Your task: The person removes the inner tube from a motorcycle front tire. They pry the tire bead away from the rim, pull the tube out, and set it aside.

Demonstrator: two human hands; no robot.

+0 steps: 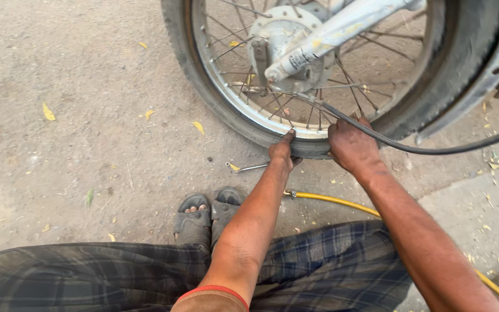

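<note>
- Head view looks down on one spoked wheel (319,75) standing upright on the dirt ground (76,144), with its black tyre (226,115) touching the ground at the bottom of the rim.
- One hub (287,43) sits in the middle of the wheel, and one pale fork leg (342,29) runs across it; a small dark label with pale print is wrapped round the lower end of that leg, near the hub.
- One dark mudguard (480,69) curves down the right side of the wheel.
- Two hands are in view, both the person's own.
- Left hand (283,151) is pressed against the bottom of the tyre, fingers drawn together with the thumb up on the tyre wall; whether it grips anything I cannot tell.
- Right hand (350,144) rests just beside it on the tyre and rim, fingers curled shut around one black hose (434,150), which runs from the spokes off to the right edge.
- One yellow hose (330,199) lies on the ground under the forearms and runs off to the lower right.
- One small metal tool (246,168) lies on the ground just left of the left hand.
- Two grey sandals (209,216) side by side, below the hands, above checked trousers (88,277).
- Several yellow leaves (48,112) are scattered over the ground, well apart.
</note>
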